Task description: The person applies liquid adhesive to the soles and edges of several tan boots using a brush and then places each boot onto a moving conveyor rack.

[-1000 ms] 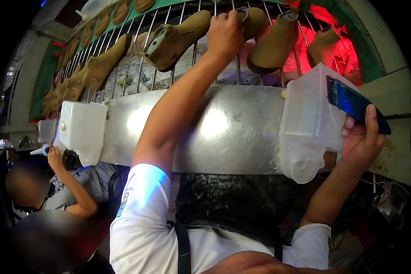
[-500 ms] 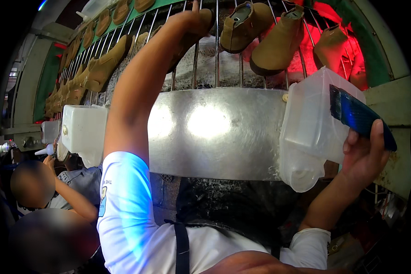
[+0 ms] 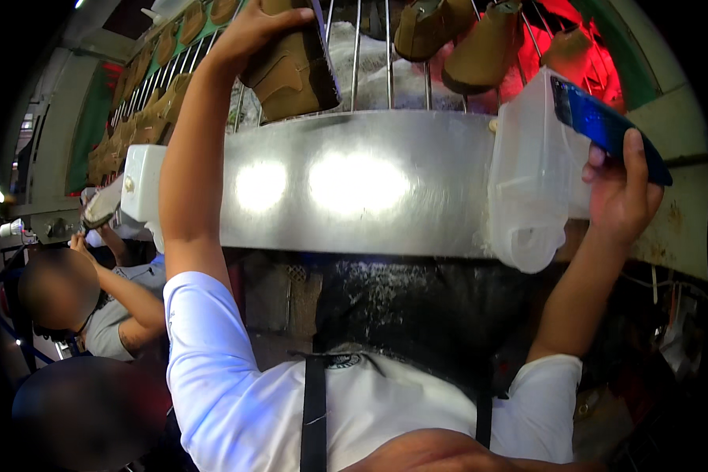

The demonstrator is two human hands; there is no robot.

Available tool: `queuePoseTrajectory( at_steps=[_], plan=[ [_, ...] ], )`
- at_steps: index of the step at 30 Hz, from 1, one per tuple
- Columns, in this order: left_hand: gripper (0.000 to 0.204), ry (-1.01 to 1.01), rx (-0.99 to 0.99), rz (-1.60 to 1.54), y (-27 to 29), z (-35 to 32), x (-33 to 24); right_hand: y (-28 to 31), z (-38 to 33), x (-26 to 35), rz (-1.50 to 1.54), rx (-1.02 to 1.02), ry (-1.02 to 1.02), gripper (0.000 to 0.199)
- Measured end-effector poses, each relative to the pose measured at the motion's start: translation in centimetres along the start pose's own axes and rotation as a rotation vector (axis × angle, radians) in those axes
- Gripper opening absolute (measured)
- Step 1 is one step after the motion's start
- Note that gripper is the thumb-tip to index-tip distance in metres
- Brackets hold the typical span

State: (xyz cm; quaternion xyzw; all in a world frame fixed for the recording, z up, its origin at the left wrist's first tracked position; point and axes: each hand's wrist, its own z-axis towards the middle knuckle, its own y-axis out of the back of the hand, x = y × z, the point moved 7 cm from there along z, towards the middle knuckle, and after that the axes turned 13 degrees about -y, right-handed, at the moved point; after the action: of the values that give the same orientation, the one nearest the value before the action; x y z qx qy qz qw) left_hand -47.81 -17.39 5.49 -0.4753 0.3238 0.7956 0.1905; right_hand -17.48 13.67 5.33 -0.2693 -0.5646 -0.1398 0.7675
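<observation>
My left hand (image 3: 252, 33) grips a tan ankle boot (image 3: 283, 79) over the metal rods at the top. Its thumb lies across the boot's upper, and the dark edge of the boot faces right. Over at the right, my right hand (image 3: 623, 189) holds a flat, glossy blue slab (image 3: 610, 126) with a dark end, beside a translucent plastic container (image 3: 527, 173). The slab's exact kind I cannot make out. More tan boots rest on the rods, one (image 3: 480, 51) to the right of the held boot.
A shiny metal sheet (image 3: 433, 189) spans the space between my arms. A white plastic container (image 3: 141, 182) sits at its left end. Red light glows behind the rods (image 3: 389, 55) at the upper right. Another person (image 3: 130, 303) works at the left, holding a shoe (image 3: 102, 204).
My left hand has drawn a boot off the rods toward me and turned it. The view has shifted, with the metal sheet higher up. My right hand still holds the blue slab.
</observation>
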Motion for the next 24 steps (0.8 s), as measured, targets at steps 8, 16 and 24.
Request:
queuePoseTrajectory(
  at_steps=[8, 16, 24],
  plan=[
    [0.066, -0.4, -0.151, 0.126, -7.0, -13.0, -3.8, 3.2, -9.8, 0.6, -0.145, 0.083, -0.161, 0.034],
    [0.052, -0.068, 0.114, 0.284, -11.8, -19.3, -3.0, 6.4, -13.2, -4.4, -0.743, -0.11, -0.276, 0.022],
    [0.047, 0.087, 0.095, 0.452, -11.2, -20.3, -0.9, 6.0, -12.3, -5.9, -0.628, -0.015, -0.302, 0.02]
  ],
)
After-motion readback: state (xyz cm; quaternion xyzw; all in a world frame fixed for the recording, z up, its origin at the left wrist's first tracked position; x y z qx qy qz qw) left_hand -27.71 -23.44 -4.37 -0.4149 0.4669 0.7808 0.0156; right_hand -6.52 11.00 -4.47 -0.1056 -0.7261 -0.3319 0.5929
